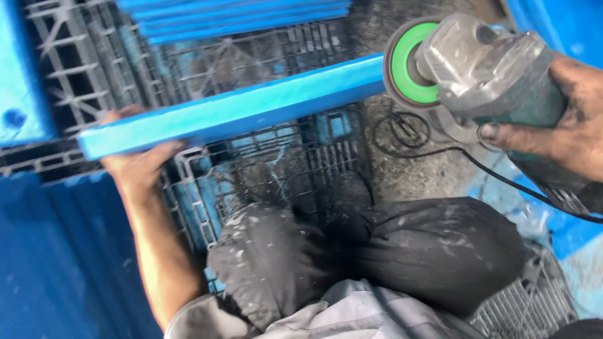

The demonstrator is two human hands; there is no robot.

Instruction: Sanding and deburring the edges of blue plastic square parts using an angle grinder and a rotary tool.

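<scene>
Grinder disc at end of blue bar

Left hand [135, 164] wrapped around near end of long blue painted square metal bar [232, 113], fingers closed under it, thumb side hidden. Bar held roughly level, slanting up to the right over a dark plastic lattice crate [264, 169]. Crate interior dusty, contents impossible to tell. Right hand [575, 119] closed tight on body of grey-and-green angle grinder [490, 75]. Green-backed round disc [408, 63] touching far end of bar. Black power cord [433, 147] looped on gritty floor below. More flat blue bars [239, 16] stacked at top. Dark dust-speckled trousers [352, 257] at bottom, knees bent.
</scene>
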